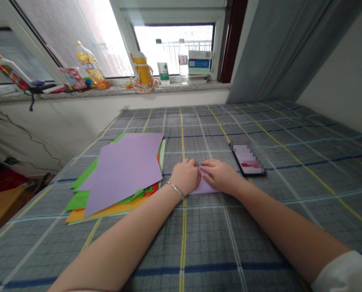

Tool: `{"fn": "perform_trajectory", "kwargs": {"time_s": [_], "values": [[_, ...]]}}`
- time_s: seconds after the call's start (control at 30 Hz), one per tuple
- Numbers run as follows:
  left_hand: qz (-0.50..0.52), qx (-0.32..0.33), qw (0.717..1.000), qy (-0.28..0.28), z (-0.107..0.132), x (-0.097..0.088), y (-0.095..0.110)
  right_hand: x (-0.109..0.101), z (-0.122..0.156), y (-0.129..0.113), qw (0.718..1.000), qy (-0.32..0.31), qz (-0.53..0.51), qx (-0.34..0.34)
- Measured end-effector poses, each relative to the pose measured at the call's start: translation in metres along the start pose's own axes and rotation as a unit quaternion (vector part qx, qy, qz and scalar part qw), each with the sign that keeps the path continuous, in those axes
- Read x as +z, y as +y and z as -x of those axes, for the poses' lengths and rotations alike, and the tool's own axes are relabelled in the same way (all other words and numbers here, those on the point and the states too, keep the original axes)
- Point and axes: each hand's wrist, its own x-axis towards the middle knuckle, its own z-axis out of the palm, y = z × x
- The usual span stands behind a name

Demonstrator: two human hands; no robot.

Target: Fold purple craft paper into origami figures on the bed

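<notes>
A small piece of lilac paper (204, 186) is pressed against a checked bedspread (183, 247) by the left hand (185, 176) and the right hand (220, 175), both curled almost closed with the fingertips bearing down on it, apparently so that it is kept flat and prevented from slipping. A stack of coloured craft paper (108, 213), topped by a larger lilac sheet (123, 170), is laid just left of the hands, seemingly within easy reach, and a smartphone (249, 159) is set aside just beyond the right hand, seemingly out of the way.
</notes>
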Motion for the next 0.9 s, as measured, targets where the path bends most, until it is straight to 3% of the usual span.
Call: {"fn": "perform_trajectory", "kwargs": {"time_s": [0.53, 0.9], "values": [[0.007, 0.017, 0.997, 0.079, 0.016, 0.023, 0.003, 0.013, 0.013, 0.001, 0.999, -0.043, 0.015, 0.003], [0.034, 0.056, 0.998, 0.009, 0.015, 0.032, -0.009, 0.021, 0.015, 0.008, 0.998, -0.06, -0.002, 0.005]]}}
